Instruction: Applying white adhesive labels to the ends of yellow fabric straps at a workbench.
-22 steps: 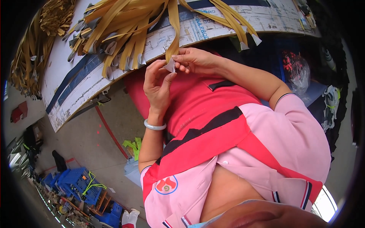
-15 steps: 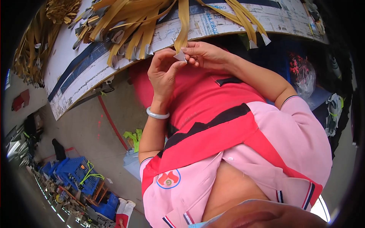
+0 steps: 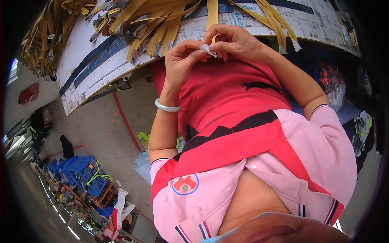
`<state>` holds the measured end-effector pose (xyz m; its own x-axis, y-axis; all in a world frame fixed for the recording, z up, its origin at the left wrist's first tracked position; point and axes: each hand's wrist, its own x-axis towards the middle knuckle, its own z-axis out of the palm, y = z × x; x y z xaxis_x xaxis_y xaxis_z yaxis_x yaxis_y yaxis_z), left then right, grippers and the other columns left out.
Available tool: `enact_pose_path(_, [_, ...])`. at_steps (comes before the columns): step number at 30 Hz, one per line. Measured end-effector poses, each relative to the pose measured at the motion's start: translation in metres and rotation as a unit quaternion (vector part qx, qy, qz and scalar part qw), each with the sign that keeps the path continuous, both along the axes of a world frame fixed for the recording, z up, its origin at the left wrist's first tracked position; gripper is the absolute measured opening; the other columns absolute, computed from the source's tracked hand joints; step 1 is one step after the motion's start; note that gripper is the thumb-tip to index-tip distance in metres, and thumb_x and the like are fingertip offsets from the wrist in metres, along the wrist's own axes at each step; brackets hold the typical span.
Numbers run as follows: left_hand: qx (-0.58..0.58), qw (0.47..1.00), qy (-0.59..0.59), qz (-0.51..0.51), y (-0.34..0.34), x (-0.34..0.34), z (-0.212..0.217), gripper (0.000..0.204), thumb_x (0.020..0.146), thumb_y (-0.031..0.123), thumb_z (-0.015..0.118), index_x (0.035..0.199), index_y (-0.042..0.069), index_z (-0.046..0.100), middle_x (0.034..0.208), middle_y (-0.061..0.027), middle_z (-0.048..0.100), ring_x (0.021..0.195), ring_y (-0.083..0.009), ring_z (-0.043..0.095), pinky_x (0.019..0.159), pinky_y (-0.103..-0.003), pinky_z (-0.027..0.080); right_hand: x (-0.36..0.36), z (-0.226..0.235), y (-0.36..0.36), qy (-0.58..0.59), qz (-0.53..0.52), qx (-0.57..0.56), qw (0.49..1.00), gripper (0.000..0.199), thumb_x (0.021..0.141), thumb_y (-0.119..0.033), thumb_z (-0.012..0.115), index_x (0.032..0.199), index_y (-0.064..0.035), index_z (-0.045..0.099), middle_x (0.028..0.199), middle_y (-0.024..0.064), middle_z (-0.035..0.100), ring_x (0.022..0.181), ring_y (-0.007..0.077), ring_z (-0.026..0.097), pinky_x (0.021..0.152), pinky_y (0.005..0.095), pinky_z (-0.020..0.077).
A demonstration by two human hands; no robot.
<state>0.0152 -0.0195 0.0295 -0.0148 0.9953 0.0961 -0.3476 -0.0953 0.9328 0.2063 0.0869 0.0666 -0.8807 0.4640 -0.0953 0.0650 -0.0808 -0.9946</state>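
My two hands meet just below the near edge of the worktop (image 3: pixel 101 77), the left hand (image 3: pixel 182 62) to the left and the right hand (image 3: pixel 235 40) to the right, touching at the fingers. Between those fingers (image 3: pixel 200 45) sits the small end piece (image 3: pixel 208 49) of one strip (image 3: pixel 212 16), which runs up from it onto the worktop. On the worktop, left of that strip, lies a heap of strips (image 3: pixel 150 24); more strips (image 3: pixel 275 24) hang over the edge at right. Another bundle (image 3: pixel 42 36) lies off the worktop's left corner. On the floor (image 3: pixel 101 121), far lower left, stand stacked crates (image 3: pixel 83 172).
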Motion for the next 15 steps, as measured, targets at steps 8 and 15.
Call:
enact_pose_path(8, [0.015,0.998,-0.056,-0.002,0.01,-0.005,0.004,0.006,0.091,-0.001,0.066,0.097,-0.002,0.067,0.093,-0.0083,0.069,0.078,-0.014,0.066,0.075,-0.027,0.055,-0.01,0.015,0.013,-0.022,0.02,-0.013,0.999,0.016,0.091,-0.016,0.07,0.096,-0.0034,0.061,0.081,0.0032,0.063,0.058,0.0068,0.055,0.055,0.0205,0.0456])
enact_pose_path(15, [0.003,0.998,-0.047,-0.046,0.012,-0.01,0.013,0.009,0.089,0.0,0.068,0.098,-0.001,0.067,0.093,-0.0063,0.069,0.082,-0.0135,0.066,0.078,-0.026,0.054,-0.008,0.023,0.016,-0.013,0.07,-0.007,0.997,0.013,0.089,-0.013,0.071,0.091,-0.0031,0.064,0.081,0.0025,0.066,0.062,0.0056,0.057,0.057,0.0184,0.0458])
